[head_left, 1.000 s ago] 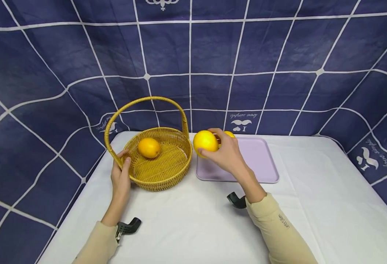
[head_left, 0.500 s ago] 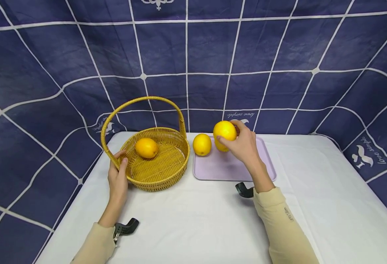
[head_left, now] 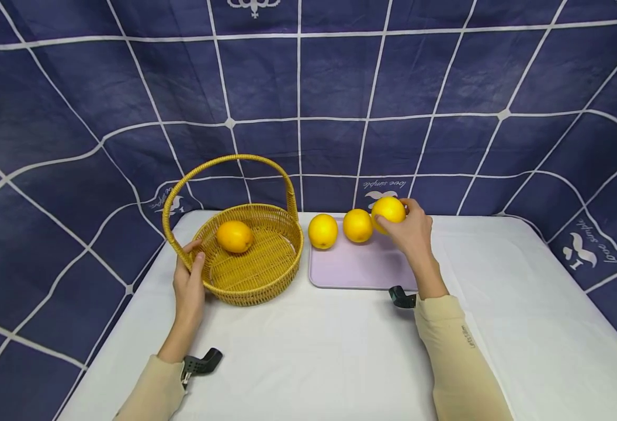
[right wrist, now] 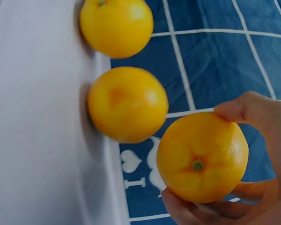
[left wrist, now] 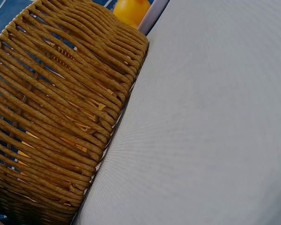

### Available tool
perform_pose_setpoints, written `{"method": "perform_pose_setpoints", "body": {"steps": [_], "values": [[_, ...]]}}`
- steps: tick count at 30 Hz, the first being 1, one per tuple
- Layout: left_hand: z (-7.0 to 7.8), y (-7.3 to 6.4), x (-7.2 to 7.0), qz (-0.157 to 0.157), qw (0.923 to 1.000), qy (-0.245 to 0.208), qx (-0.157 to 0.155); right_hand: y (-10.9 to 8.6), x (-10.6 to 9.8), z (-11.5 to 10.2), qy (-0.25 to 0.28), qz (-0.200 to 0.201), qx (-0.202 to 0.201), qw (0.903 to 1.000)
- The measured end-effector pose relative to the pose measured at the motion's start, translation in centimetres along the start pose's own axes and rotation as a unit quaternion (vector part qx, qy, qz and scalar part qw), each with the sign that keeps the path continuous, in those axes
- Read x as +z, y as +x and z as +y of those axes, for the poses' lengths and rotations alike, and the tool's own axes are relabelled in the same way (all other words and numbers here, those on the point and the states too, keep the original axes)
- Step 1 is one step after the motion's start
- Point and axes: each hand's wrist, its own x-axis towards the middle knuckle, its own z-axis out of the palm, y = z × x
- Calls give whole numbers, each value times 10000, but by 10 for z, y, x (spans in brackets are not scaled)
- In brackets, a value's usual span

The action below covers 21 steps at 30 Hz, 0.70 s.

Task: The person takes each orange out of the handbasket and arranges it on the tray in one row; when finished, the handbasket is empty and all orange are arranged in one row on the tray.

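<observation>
Gripping one orange (head_left: 389, 214), the right hand (head_left: 415, 233) shifts right, uncovering another orange (head_left: 357, 226); the left hand (head_left: 189, 286) holds the basket (head_left: 253, 296).

A white cloth (head_left: 519, 316) covers the counter (head_left: 293, 362), smooth across the near part and faintly creased toward the right. On its far left part stands a round golden wicker basket (head_left: 250, 297), upright, its tall handle arching above. Just to the basket's right, also near the far edge, a shallow lilac rectangular tray (head_left: 356, 270) lies flat.
</observation>
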Motion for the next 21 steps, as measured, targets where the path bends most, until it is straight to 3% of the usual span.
{"method": "perform_pose_setpoints", "body": {"steps": [10, 21], "values": [[0, 0, -1, 10, 10000, 25, 23, 3, 11, 20, -239, -600, 664, 9957], [6, -2, 1, -35, 10000, 33, -81, 5, 18, 33, -591, -1014, 600, 9913]]}}
